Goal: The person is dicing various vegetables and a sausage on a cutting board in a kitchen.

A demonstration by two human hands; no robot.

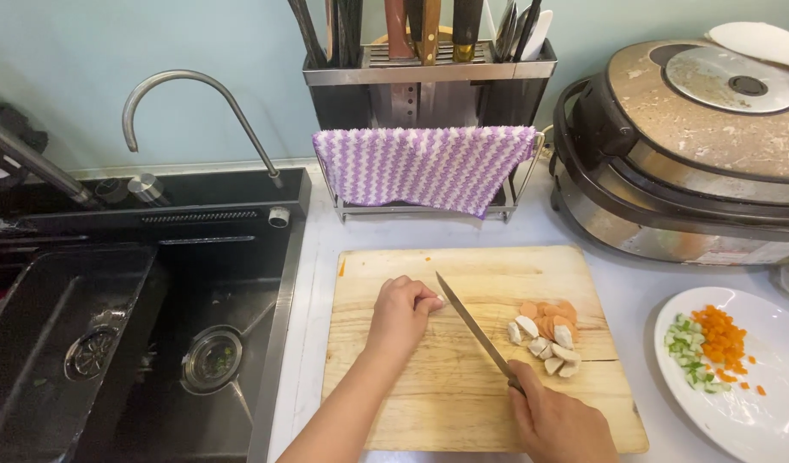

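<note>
Right hand (559, 422) gripping knife (473, 328) over cutting board (446, 394); left hand (401, 310) curled, fingers tucked, whatever lies beneath hidden; sliced pieces (547, 334) beside the blade

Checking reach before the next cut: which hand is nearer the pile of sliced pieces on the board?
Right. The right hand holds the knife just below the sliced pieces; the left hand rests farther left.
</note>
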